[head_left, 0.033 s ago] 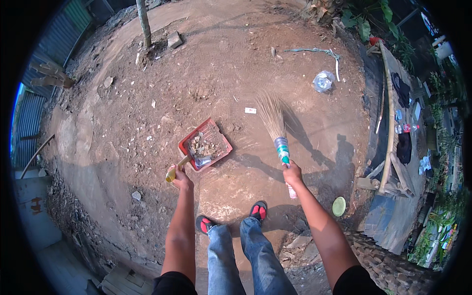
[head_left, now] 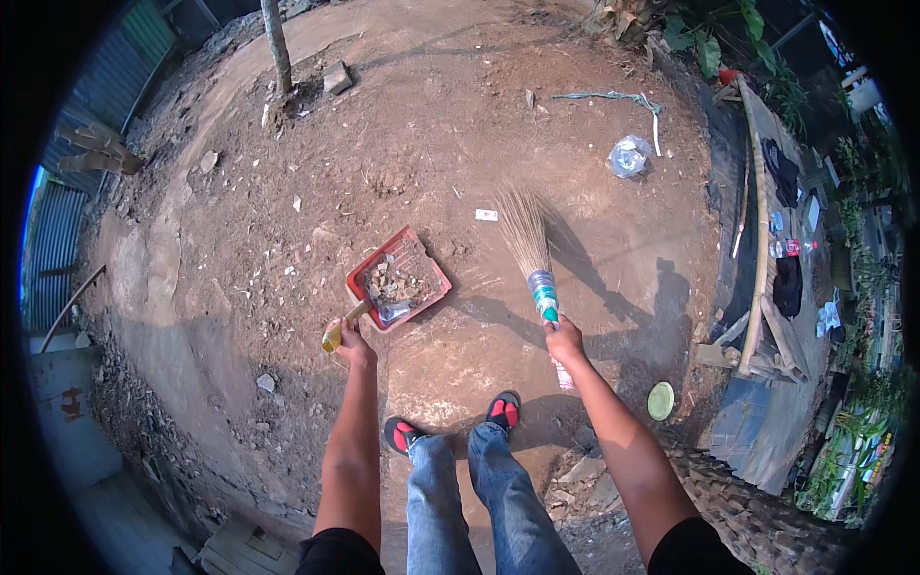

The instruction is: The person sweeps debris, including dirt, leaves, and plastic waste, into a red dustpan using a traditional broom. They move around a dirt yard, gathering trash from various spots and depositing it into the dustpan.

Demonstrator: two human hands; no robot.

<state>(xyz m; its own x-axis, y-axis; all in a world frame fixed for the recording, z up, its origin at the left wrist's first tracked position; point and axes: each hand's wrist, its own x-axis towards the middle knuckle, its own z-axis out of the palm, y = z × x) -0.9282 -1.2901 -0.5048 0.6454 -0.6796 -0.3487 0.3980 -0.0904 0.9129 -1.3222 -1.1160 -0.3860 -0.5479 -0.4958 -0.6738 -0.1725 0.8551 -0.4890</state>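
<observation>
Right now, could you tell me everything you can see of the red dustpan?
The red dustpan looks like plastic: a squarish tray with raised walls, dirty inside. It carries pale chips, soil and a whitish scrap. Its yellowish handle slants lower left, gripped by the left hand. It is left of the broom, at or near the ground; whether it touches is unclear.
</observation>
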